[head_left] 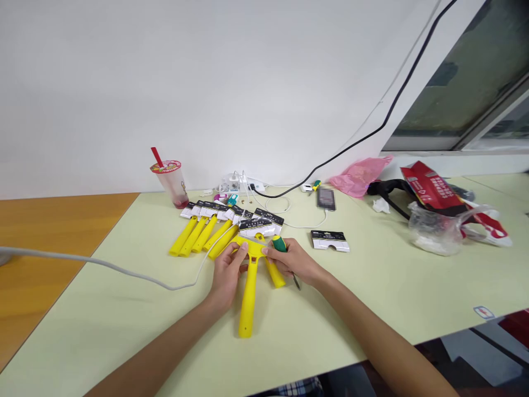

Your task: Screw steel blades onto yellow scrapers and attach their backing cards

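A yellow scraper with a T-shaped head is held above the table, its handle pointing toward me. My left hand pinches the left side of its head, thumb on top. My right hand grips the head's right side and also keeps a screwdriver with a green and yellow handle in its fingers, its metal shaft sticking out below the palm. Another yellow scraper lies behind, partly covered by the right hand. To the left, several yellow scrapers lie in a row, black-and-white cards on their heads.
A separate black-and-white card lies right of my hands. Behind are a power strip, a blurred-out phone on a cable and a drink cup. Bags lie at right. A grey cable crosses the left side.
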The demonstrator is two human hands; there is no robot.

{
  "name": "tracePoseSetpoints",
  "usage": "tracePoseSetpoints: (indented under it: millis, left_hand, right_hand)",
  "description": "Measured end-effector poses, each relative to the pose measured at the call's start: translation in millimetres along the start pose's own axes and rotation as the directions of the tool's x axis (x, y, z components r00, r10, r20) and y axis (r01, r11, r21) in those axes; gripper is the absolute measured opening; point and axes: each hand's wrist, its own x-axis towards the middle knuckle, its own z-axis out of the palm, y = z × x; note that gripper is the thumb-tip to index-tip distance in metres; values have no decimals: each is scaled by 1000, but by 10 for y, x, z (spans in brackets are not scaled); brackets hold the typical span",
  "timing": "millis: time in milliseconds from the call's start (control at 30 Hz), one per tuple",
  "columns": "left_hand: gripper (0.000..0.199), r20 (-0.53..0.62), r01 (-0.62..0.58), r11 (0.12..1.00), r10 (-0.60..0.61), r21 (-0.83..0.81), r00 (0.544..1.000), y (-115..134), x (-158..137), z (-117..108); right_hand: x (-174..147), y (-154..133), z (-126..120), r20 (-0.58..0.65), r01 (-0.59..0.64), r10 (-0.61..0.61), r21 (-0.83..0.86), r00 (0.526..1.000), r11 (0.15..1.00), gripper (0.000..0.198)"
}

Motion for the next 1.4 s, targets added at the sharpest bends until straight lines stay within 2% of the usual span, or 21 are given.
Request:
tracePoseSetpoints:
  millis: [167,367,633,767,1133,1400]
  left_hand:
    - [47,20,-11,1000,12,-27,1000,40,-10,-16]
    - [45,71,13,993,-4,-119,997,85,-34,7]
    - [47,82,83,973,-66,-215,994,147,11,13]
    - [48,123,100,966,-73,-237,990,155,23,4]
    - [44,181,21,981,14,-192,983,226,45,-2]
    - [44,105,-6,976,29,-217,994,223,49,9]
  right_hand:
    - [-31,-30,39,-18,56,-55,23,998,998,51]
    - [-58,-55,95,-126,106,-100,49,987,993,53]
    - [-81,-47,92,-159,184,-176,34,971,982,51]
    - [-90,-61,97,-156,206,-196,49,968,977,54]
    - [-71,-36,73,-173,282,-253,173,952,944,52]
    - [-76,-37,88,-167,276,-245,198,955,940,53]
